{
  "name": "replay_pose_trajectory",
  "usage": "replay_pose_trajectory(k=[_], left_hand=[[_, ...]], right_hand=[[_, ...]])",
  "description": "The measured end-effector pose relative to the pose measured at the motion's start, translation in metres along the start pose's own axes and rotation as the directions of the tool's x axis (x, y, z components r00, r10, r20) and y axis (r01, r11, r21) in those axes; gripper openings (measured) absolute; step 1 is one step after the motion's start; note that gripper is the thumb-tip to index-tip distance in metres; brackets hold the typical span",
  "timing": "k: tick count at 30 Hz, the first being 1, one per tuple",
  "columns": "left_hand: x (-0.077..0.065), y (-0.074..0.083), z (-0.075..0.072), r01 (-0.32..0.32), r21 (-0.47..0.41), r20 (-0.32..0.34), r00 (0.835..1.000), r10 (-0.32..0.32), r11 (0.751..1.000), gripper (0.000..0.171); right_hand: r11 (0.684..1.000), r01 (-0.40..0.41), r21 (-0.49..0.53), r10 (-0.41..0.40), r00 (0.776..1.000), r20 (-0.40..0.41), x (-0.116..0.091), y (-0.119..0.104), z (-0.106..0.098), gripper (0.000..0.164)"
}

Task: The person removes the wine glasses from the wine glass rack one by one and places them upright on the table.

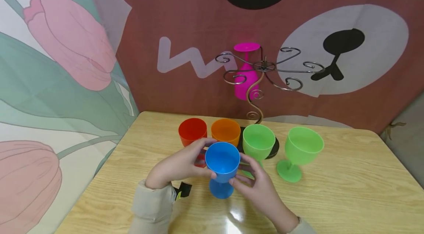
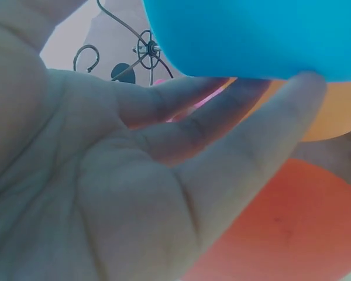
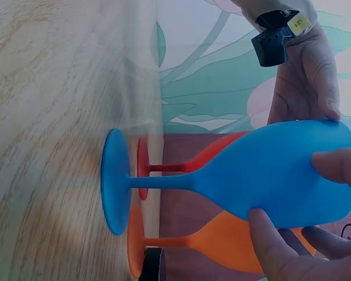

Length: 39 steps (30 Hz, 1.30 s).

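Between my two hands stands an upright blue goblet [image 1: 222,162], its foot low over the table. The left hand [image 1: 182,164] holds the bowl from the left, thumb on the near side and fingers behind. From the right, my right hand [image 1: 258,186] grips the same bowl between thumb and fingers. The right wrist view shows the whole blue goblet [image 3: 275,175] from the side, stem and foot free of fingers. Just behind it are a red goblet [image 1: 193,129] and an orange goblet [image 1: 226,129], both upright; the hands and blue bowl partly hide them.
Two light green goblets [image 1: 259,142] stand upright to the right. Behind them rises a curly metal rack [image 1: 264,66] on a black base [image 1: 275,149]. A magenta goblet [image 1: 246,83] hangs upside down from one of its arms. A printed cloth [image 1: 185,94] backs the wooden table [image 1: 347,175].
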<state>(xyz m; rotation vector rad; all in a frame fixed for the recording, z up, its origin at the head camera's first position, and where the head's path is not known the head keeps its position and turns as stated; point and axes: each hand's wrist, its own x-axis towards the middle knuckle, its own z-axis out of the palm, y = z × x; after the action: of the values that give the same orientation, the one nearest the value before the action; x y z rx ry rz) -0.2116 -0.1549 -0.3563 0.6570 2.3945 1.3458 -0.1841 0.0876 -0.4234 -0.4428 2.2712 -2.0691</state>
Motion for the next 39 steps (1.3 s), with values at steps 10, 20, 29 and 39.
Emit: replay_pose_trajectory(k=[10,20,29,39], left_hand=[[-0.006,-0.001,-0.008,-0.068,0.003,-0.038,0.997,0.068,0.998,0.071],[-0.009,0.002,-0.007,-0.1,0.026,-0.109,0.989,0.102,0.995,0.053],[-0.004,0.011,-0.01,-0.154,0.197,-0.192,0.962,0.192,0.968,0.043],[0.012,0.032,-0.028,-0.13,0.501,-0.237,0.93,0.28,0.856,0.031]], right_hand=[[0.997,0.062,-0.047,-0.057,0.992,0.11,-0.002,-0.01,-0.021,0.055],[0.958,0.287,0.018,-0.284,0.937,0.204,-0.004,-0.03,-0.059,0.038],[0.929,0.348,-0.125,-0.325,0.93,0.172,0.016,-0.071,-0.093,0.022],[0.829,0.321,-0.459,-0.255,0.946,0.201,0.066,-0.114,-0.129,0.015]])
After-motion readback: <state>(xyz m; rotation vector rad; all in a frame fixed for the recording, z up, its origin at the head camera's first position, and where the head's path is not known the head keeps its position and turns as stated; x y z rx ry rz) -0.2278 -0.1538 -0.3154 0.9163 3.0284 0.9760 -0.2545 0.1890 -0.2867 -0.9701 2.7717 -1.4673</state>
